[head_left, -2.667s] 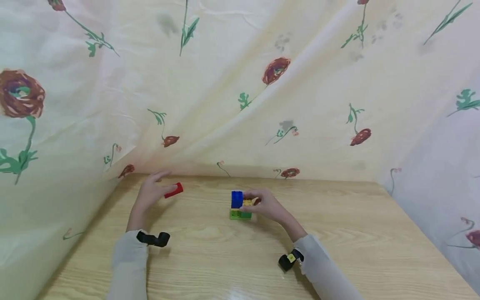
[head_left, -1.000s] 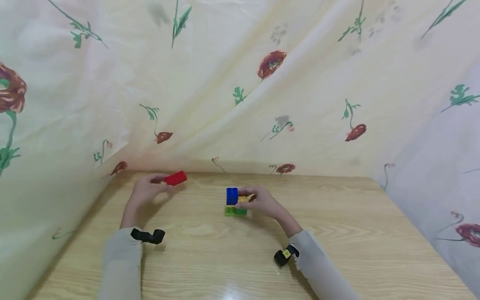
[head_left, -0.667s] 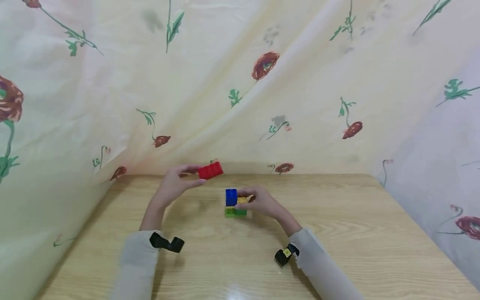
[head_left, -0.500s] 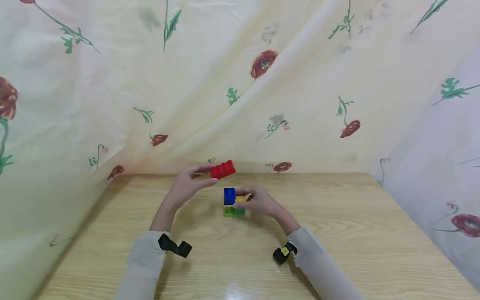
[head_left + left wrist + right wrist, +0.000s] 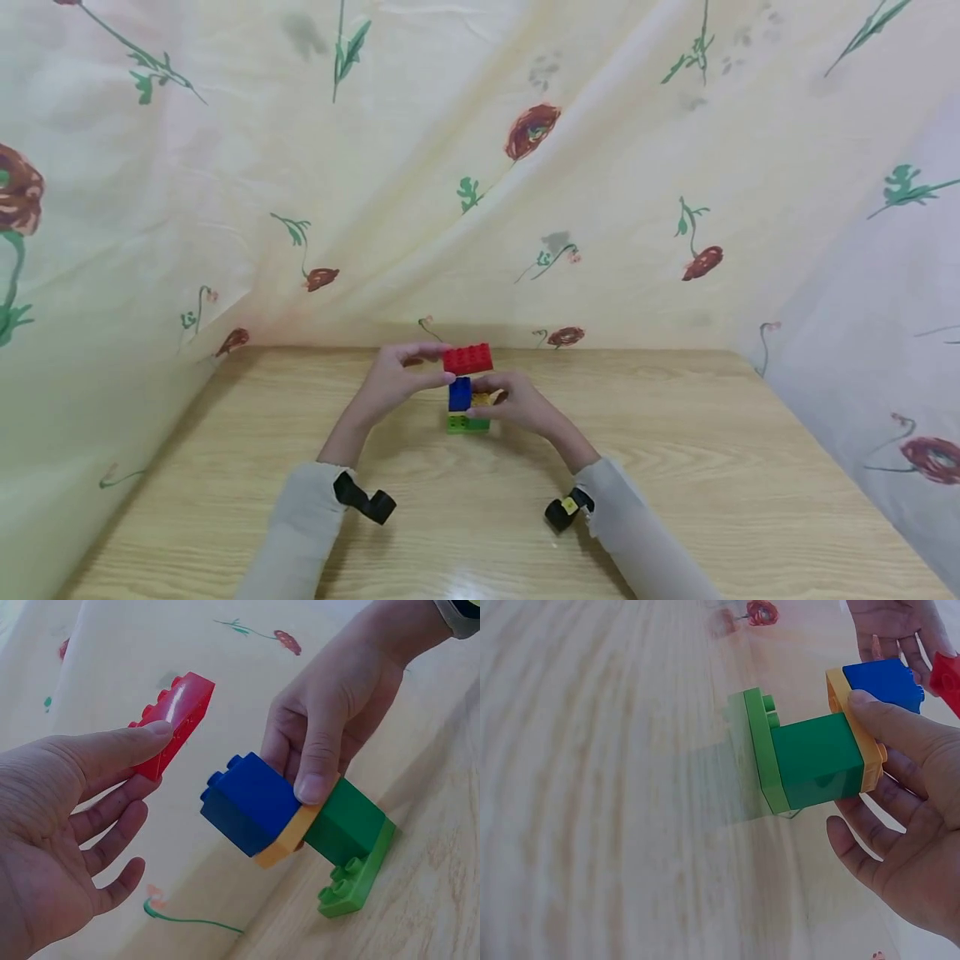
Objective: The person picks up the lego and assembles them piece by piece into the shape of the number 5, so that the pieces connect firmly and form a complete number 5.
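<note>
My left hand pinches a red toy brick between thumb and fingers, studs up, just above a small stack. The stack has a light green base, a dark green block on one end, a yellow-orange plate on that, and a blue block on the plate's overhanging end. A gap shows between red brick and blue block in the left wrist view. My right hand holds the stack at the yellow-orange plate, thumb on its near side. The base stands on the table.
The wood-grain table spreads around the stack. A flower-printed cloth hangs behind it and along both sides. Each wrist wears a black strapped camera, such as the left wrist camera.
My left hand has picked the red brick up from the far left, carried it right, and lowered it to just above the stack. My right hand has kept its hold on the stack.
</note>
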The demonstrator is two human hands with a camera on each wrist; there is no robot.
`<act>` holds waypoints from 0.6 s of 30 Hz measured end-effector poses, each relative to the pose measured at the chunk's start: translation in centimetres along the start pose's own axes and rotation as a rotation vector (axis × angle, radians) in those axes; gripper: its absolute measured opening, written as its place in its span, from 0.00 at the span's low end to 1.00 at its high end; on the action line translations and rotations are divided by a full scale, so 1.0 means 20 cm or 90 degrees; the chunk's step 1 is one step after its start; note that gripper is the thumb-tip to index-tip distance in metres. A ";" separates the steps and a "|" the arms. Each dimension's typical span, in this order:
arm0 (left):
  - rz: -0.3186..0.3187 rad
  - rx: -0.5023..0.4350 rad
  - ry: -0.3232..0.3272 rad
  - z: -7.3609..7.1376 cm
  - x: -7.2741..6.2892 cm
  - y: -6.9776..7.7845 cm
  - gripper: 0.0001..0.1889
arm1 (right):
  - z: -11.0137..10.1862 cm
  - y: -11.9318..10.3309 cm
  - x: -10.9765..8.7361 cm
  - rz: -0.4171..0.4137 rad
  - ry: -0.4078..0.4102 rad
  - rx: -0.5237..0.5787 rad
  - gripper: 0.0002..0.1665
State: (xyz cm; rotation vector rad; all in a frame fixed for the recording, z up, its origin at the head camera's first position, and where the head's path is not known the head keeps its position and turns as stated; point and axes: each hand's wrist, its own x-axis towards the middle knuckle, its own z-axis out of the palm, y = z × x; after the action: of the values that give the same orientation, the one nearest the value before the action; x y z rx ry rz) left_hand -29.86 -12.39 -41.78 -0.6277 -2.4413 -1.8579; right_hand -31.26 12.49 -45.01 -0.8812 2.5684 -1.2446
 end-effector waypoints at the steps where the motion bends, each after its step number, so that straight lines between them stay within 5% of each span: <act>1: 0.000 -0.001 -0.003 0.00 0.00 -0.01 0.20 | 0.00 0.00 0.00 0.001 -0.001 0.001 0.24; 18: -0.007 0.016 -0.035 0.05 0.00 -0.02 0.19 | 0.01 0.00 0.00 -0.004 0.018 0.038 0.25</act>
State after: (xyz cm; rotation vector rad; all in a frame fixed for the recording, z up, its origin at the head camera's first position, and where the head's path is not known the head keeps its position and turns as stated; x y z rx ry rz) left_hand -29.83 -11.49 -42.49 -0.6738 -2.5028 -1.8355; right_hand -31.15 12.45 -45.14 -0.8662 2.5372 -1.3384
